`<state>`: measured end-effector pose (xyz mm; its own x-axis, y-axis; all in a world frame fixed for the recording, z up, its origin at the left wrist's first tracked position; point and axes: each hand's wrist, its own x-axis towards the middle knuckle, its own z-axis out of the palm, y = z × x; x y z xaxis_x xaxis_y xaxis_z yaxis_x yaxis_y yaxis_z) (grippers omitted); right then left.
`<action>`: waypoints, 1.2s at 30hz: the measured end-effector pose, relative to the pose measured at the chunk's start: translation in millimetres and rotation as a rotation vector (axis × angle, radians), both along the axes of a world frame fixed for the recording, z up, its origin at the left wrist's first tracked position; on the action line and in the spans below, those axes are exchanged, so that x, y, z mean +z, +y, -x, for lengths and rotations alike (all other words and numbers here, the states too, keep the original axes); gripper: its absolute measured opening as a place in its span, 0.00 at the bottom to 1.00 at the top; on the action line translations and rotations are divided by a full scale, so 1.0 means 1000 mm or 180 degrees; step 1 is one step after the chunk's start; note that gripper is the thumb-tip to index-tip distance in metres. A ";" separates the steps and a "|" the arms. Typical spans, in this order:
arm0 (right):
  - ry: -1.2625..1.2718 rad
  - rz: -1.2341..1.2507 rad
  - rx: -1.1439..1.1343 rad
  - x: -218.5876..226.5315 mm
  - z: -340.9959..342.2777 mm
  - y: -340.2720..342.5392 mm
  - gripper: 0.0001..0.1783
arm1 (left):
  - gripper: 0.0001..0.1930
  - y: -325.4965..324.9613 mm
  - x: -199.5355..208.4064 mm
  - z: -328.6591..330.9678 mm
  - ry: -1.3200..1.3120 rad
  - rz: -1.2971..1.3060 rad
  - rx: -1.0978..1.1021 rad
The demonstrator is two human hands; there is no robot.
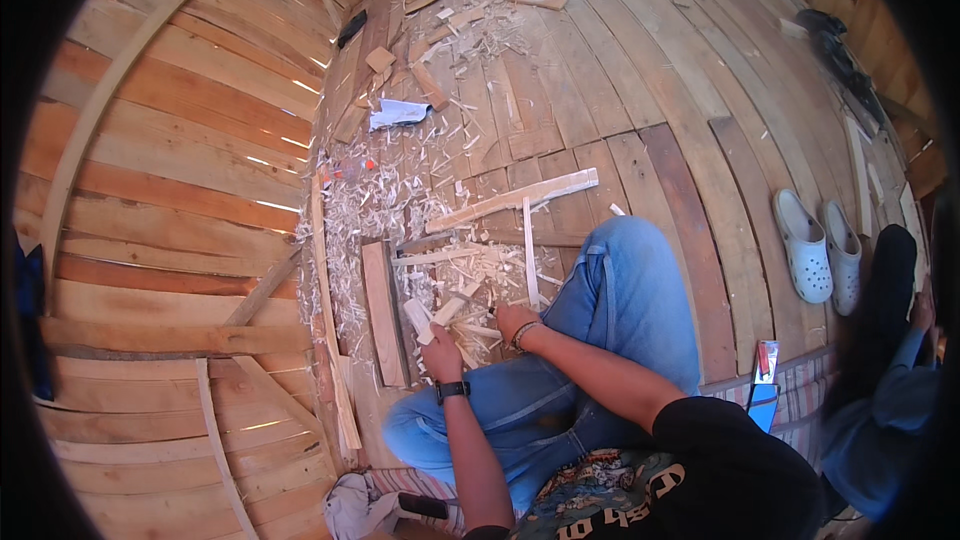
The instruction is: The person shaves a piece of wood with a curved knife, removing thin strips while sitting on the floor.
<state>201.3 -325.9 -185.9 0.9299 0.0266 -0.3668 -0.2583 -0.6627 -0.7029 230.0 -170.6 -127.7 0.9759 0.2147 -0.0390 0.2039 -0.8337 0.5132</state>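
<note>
Left hand [441, 352] closed around a short pale wood piece [418, 320] held above the plank floor [640, 90]; right hand [515, 321] curled beside it, apparently gripping a small blade, too small to confirm. Whittling appears under way; the next stroke needs a steady grip. Shavings [360, 215] obscure the floor beneath.

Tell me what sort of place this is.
Probably a rough timber hut or workshop used for woodcarving. The floor and wall are bare planks, wood shavings and offcuts litter the floor, and the left hand holds a pale wood piece.
</note>
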 end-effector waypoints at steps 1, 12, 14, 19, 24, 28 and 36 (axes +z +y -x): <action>0.0122 -0.0105 -0.0289 0.013 0.002 0.012 0.13 | 0.30 0.004 -0.006 -0.001 -0.0647 0.0105 0.0077; -0.0194 -0.0256 0.0159 0.015 -0.001 0.014 0.12 | 0.28 0.003 -0.007 -0.008 -0.0263 0.0109 0.0446; -0.0003 -0.0011 -0.0087 0.007 -0.001 0.009 0.12 | 0.28 -0.006 -0.004 -0.006 -0.0212 0.0044 0.0447; -0.0026 -0.0054 -0.0253 0.023 0.004 0.014 0.12 | 0.26 -0.002 -0.002 -0.010 -0.0149 0.0319 0.0370; -0.0027 -0.0141 -0.0195 0.015 -0.004 0.018 0.13 | 0.25 -0.014 0.007 -0.005 -0.0349 0.0369 0.0367; -0.0103 -0.0079 -0.0239 0.018 0.003 0.021 0.13 | 0.24 -0.001 -0.003 -0.003 -0.0398 0.0297 0.0347; -0.0071 -0.0112 -0.0188 0.000 -0.006 0.021 0.15 | 0.25 0.000 -0.008 -0.012 0.0066 0.0326 0.0405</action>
